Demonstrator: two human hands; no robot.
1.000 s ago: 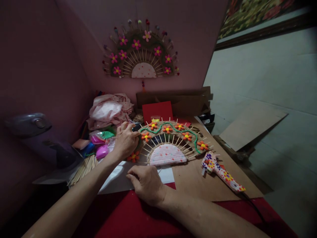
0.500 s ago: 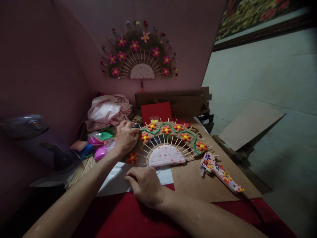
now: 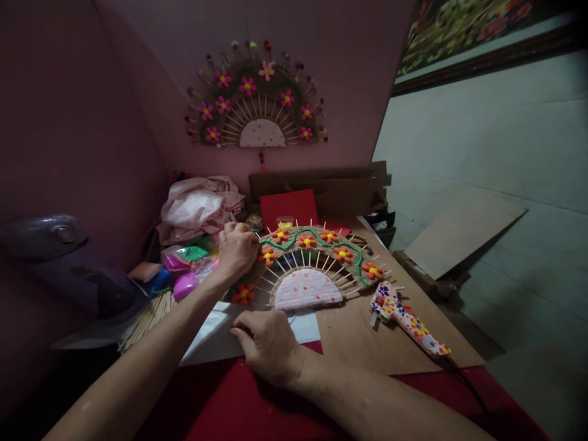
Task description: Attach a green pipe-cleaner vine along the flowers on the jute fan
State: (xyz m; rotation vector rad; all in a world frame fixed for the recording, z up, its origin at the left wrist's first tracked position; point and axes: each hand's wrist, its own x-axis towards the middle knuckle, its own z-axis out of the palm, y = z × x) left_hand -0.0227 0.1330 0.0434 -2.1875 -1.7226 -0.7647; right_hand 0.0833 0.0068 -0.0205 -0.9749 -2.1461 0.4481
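A half-round fan-shaped wall decoration (image 3: 316, 245) of twine woven over thin sticks lies in front of me. It bears orange flowers with yellow centres and a polka-dot fabric half-circle (image 3: 307, 289) at its base. A wavy green cord (image 3: 359, 260) crosses the woven band and runs up to the fingers of my left hand (image 3: 237, 250), which are curled at the fan's upper left edge. Just below the fan, my right hand (image 3: 269, 346) is closed, thumb against fingers; whatever it may hold is hidden. A glue gun (image 3: 408, 318) in flowered fabric lies to the right.
A similar fan with pink flowers (image 3: 248, 86) hangs on the wall. Bundled cloth (image 3: 197, 205), colourful packets (image 3: 186, 283) and thin sticks (image 3: 149, 318) lie at the left. A brown board (image 3: 353, 343) and white paper (image 3: 215, 337) cover part of the red tabletop (image 3: 206, 398). A dark cable trails from the glue gun.
My left hand has shifted very slightly at the fan's edge. The right hand, the fan and the cord stay almost where they were; the whole view has moved a little.
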